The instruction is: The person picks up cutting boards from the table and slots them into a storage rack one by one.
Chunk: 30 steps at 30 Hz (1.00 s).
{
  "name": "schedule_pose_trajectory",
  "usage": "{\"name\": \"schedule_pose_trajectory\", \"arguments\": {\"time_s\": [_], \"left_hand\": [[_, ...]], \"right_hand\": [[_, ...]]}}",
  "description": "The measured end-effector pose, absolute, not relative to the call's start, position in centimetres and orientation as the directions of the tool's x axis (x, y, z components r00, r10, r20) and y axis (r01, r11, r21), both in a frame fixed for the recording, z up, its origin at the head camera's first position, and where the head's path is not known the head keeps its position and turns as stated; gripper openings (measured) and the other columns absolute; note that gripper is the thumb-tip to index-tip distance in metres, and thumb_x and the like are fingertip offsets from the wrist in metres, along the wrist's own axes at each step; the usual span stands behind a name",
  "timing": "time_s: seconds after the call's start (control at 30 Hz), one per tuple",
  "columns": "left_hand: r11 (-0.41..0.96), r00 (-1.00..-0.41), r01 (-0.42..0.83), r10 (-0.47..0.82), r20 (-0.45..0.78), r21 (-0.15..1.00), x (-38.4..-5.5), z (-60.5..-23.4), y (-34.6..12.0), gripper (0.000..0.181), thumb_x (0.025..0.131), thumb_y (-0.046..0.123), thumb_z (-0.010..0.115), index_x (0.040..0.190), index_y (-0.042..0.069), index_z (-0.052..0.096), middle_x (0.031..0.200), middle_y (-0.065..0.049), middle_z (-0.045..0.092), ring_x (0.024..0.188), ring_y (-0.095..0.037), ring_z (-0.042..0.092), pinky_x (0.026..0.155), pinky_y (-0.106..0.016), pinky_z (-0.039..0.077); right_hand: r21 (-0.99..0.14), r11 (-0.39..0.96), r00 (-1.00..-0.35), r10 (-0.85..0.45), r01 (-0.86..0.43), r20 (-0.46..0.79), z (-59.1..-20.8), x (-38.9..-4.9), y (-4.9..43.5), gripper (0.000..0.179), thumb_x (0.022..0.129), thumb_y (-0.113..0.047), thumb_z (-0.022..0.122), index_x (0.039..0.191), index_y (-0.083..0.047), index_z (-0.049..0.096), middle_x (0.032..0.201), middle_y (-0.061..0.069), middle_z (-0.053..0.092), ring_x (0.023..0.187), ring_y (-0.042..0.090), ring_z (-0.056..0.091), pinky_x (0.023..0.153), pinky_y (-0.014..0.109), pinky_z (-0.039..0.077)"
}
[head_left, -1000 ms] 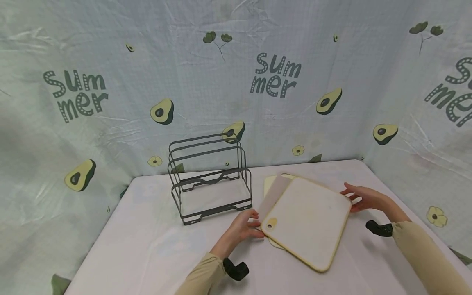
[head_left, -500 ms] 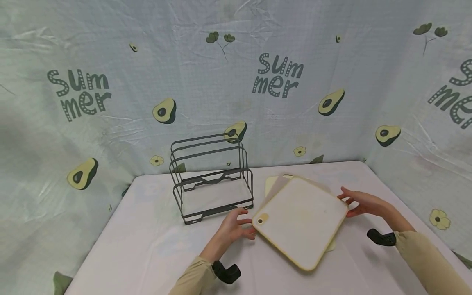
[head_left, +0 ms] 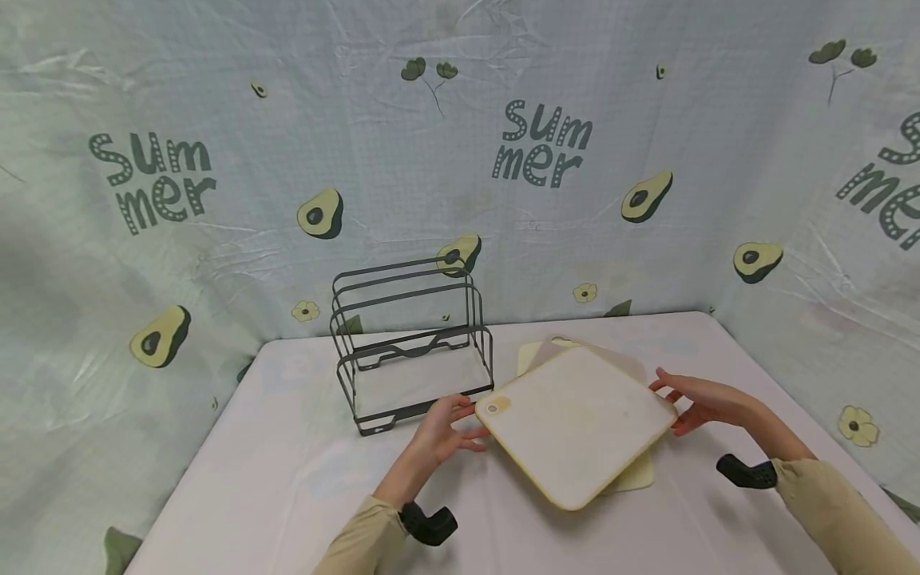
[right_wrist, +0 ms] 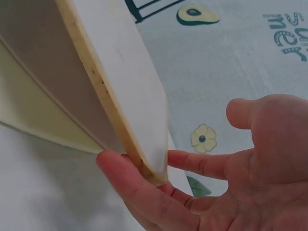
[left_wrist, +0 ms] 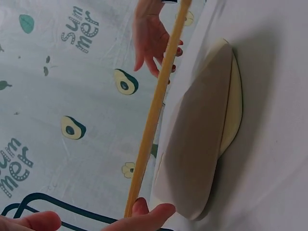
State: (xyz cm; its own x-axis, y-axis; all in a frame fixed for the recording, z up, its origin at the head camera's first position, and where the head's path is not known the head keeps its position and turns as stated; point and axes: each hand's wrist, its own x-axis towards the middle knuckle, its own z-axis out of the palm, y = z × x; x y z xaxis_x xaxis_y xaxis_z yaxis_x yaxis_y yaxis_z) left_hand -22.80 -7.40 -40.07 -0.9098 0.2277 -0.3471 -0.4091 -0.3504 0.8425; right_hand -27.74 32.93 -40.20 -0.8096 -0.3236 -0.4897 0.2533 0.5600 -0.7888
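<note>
Both hands hold a white cutting board (head_left: 578,423) with a yellow rim, raised and tilted above two other boards. My left hand (head_left: 434,431) grips its left corner, near the small hanging hole. At the opposite corner is my right hand (head_left: 707,402); in the right wrist view its fingers (right_wrist: 144,192) lie on either side of the corner, with the thumb apart. Beneath, a greyish board (left_wrist: 197,130) lies on a pale yellow board (left_wrist: 233,108) on the table. The raised board covers much of both in the head view.
A dark wire rack (head_left: 413,409) with several upright loops stands on the white-covered table (head_left: 287,471), just left of the boards and close to my left hand. A curtain (head_left: 388,160) printed with avocados hangs behind and along the sides.
The white board has moved left and risen off the lower boards, its left corner now higher. My left hand has gone left and up with it; my right hand has shifted slightly left.
</note>
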Motion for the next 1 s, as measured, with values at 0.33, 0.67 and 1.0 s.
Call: {"name": "schedule_pose_trajectory", "arguments": {"time_s": [0.33, 0.67, 1.0], "left_hand": [[-0.324, -0.910, -0.415, 0.171, -0.379, 0.850, -23.0, -39.4, -7.8, 0.020, 0.084, 0.011, 0.034, 0.097, -0.003, 0.036, 0.115, -0.030, 0.035, 0.108, -0.056, 0.041, 0.092, -0.062, 0.031], [-0.317, -0.900, -0.432, 0.217, -0.379, 0.844, -22.4, -38.4, -8.8, 0.031, 0.086, 0.012, 0.036, 0.111, -0.007, 0.032, 0.125, -0.032, 0.027, 0.111, -0.059, 0.036, 0.093, -0.061, 0.031], [-0.255, -0.874, -0.416, 0.376, -0.307, 0.873, -21.1, -36.7, -10.5, 0.051, 0.093, 0.019, 0.031, 0.138, 0.001, 0.018, 0.137, -0.034, 0.020, 0.119, -0.056, 0.031, 0.095, -0.062, 0.029]], "right_hand": [[-0.787, 0.568, -0.801, -0.341, 0.241, -0.492, -39.8, -27.1, 32.5, 0.067, 0.094, -0.050, 0.023, 0.133, 0.004, 0.027, 0.119, 0.024, 0.037, 0.080, 0.030, 0.064, 0.069, 0.038, 0.053], [-0.812, 0.546, -0.812, -0.367, 0.208, -0.454, -38.8, -26.5, 31.7, 0.065, 0.094, -0.050, 0.022, 0.133, 0.003, 0.020, 0.121, 0.024, 0.033, 0.079, 0.029, 0.063, 0.069, 0.038, 0.053], [-0.870, 0.488, -0.825, -0.464, 0.065, -0.322, -36.1, -25.9, 30.8, 0.060, 0.097, -0.042, 0.017, 0.138, 0.001, 0.011, 0.111, 0.023, 0.029, 0.081, 0.031, 0.063, 0.073, 0.037, 0.053]]}}
